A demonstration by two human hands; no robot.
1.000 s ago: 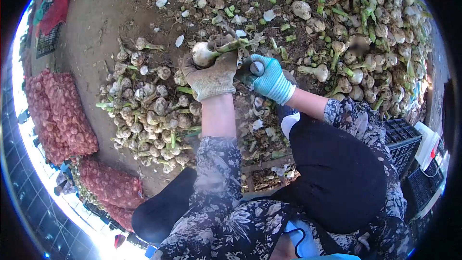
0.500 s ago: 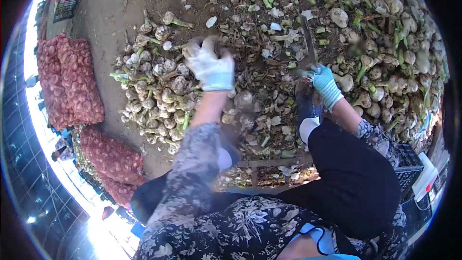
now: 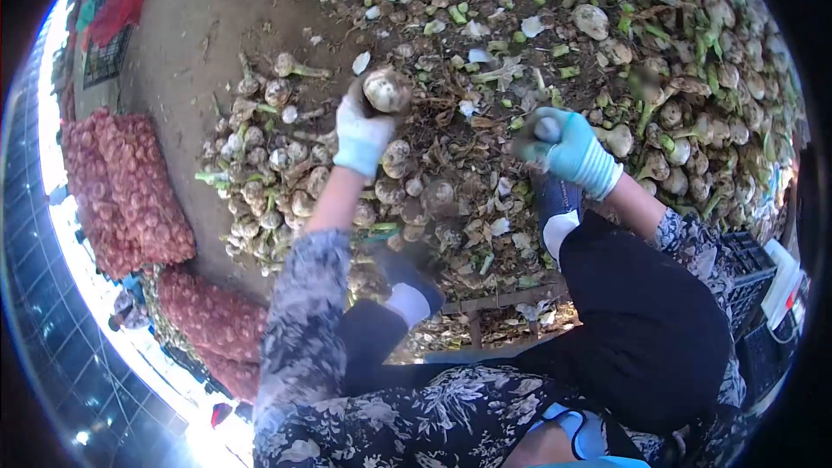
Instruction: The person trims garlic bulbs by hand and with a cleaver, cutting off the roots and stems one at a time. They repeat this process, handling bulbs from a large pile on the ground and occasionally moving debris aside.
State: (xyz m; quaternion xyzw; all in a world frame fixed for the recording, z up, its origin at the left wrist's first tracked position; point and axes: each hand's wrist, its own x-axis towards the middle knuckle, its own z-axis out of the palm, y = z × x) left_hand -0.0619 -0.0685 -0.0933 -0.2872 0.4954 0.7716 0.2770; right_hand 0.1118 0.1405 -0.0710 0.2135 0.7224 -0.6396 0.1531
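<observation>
- Head view: holds a garlic bulb [image 3: 386,90] in the gloved left hand [image 3: 364,126], at the finger end, with a pale, rounded face turned up toward the camera.
- Has that left grip curled round the bulb, closed no further than its width; looks somewhat blurred at the fingers.
- Grips a tool handle [image 3: 548,129] in the gloved right hand [image 3: 574,154], well to the right of the bulb and slightly nearer the body.
- Wraps the right fist closely about the handle, leaving the rounded grey end bare on top; cannot make out the rest of the tool.
- Shows a loose garlic pile [image 3: 260,175] to the left of the left grip and nearer the body, reaching under the forearm.
- Shows a larger garlic heap [image 3: 693,113], with many stalks on, to the right of the right grip and beyond it.
- Has peelings [image 3: 532,27] scattered on the ground between the two grips and farther out.
- Shows red net sacks [image 3: 126,199] well to the left of the left grip, past the pile.
- Has a shoe [image 3: 556,195] just below the right grip, toward the body.
</observation>
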